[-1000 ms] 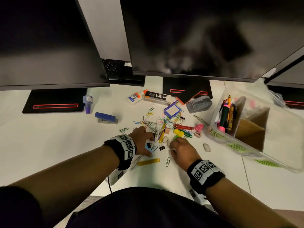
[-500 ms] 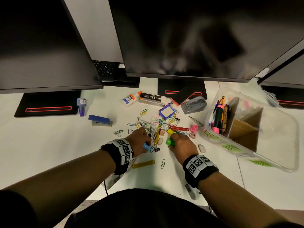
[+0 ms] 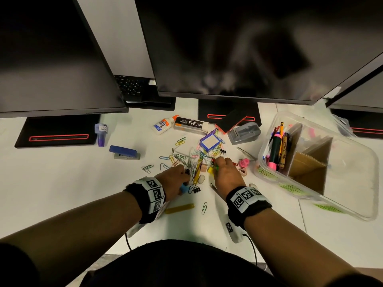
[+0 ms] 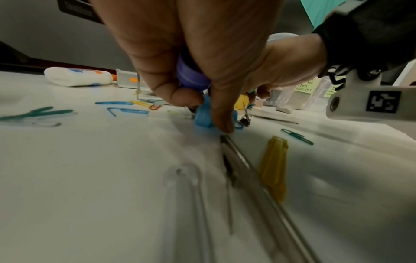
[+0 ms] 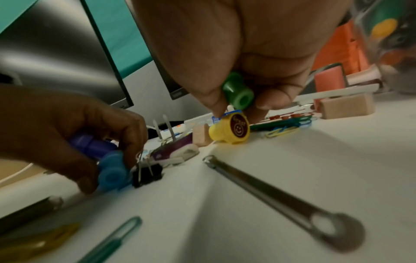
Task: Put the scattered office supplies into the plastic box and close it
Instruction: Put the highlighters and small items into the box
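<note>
My left hand grips two small stamps at the near edge of the pile, a light blue stamp and a purple-blue stamp behind it. My right hand holds a green stamp in its curled fingers. Its fingertips touch the top of a yellow stamp that lies on the desk. The clear plastic box stands open at the right. Pens, crayons and cardboard dividers are inside it.
Coloured paper clips lie scattered between the hands and the monitors. A glue bottle, a staple box, a blue stapler, a grey tape dispenser and a purple ink bottle lie behind. A black binder clip lies nearby.
My right hand picked up the green stamp and moved forward onto the yellow one. My left hand kept its blue stamp and shifted slightly forward into the pile.
</note>
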A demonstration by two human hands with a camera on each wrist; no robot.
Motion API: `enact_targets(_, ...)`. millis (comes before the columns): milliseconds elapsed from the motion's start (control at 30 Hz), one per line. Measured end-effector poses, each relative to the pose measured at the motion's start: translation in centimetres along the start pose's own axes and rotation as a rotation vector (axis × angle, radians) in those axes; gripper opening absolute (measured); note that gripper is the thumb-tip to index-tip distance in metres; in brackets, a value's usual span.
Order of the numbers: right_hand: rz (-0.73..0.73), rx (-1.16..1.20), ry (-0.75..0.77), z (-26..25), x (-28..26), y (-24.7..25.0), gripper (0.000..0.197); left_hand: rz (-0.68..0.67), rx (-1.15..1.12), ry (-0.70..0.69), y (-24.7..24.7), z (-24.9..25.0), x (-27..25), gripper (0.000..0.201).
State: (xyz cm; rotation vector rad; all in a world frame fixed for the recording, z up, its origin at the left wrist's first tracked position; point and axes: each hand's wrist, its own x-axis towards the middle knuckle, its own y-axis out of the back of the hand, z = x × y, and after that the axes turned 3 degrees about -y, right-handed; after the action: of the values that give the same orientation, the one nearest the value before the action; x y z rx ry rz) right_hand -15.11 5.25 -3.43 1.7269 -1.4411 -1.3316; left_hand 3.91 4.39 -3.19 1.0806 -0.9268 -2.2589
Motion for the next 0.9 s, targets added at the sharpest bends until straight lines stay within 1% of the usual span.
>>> enact_targets(100,-0.076,-0.115,0.057,0.0,-0.2,-0.6,0.041,-0.020,0.026,-0.011,0.1,-0.3,0.1,0.025)
enact_targets(167,-0.110,-0.178,0.071,0.0,-0.5,-0.6,0.045,0.011,0.070,-0.039,0.5,-0.2,0.1,0.026)
enact_targets(267,-0.156,-0.234,0.071,0.4,-1.2,-0.4,0.041,0.100,-0.043,-0.024,1.9,1.1,0.1,0.027)
enact_targets(333,-0.140,-0.172,0.055,0.7,-1.7,0.0,0.040,0.159,-0.184,0.010,3.1,2.5,0.2,0.024)
enact_targets(433,0.009,-0.013,0.073,1.0,-2.9,2.1,0.041,0.170,-0.450,0.078,5.1,5.5,0.9,0.014)
enact_targets(500,0.116,0.065,0.090,0.7,-4.2,4.4,0.033,0.171,-0.613,0.110,6.4,7.2,1.5,0.011)
enact_targets(567,0.209,0.174,0.080,0.9,-5.7,7.3,0.024,0.178,-0.669,0.090,7.7,9.3,2.6,0.017)
enact_targets(633,0.298,0.248,0.057,1.9,-6.8,9.9,0.020,0.197,-0.715,0.030,8.8,11.5,3.8,0.022)
enact_targets(700,0.394,0.300,-0.008,3.9,-7.4,11.8,0.021,0.179,-0.850,0.002,9.5,13.9,5.0,0.024)
enact_targets(767,0.473,0.334,-0.106,6.4,-7.7,13.2,0.023,0.106,-0.999,0.015,9.7,16.5,5.9,0.022)
enact_targets(833,0.483,0.326,-0.205,8.7,-7.7,13.9,0.023,0.036,-1.082,0.026,9.5,19.0,6.9,0.023)
enact_targets(900,0.428,0.290,-0.280,10.7,-7.7,14.3,0.027,-0.021,-1.131,0.037,8.8,21.6,7.8,0.027)
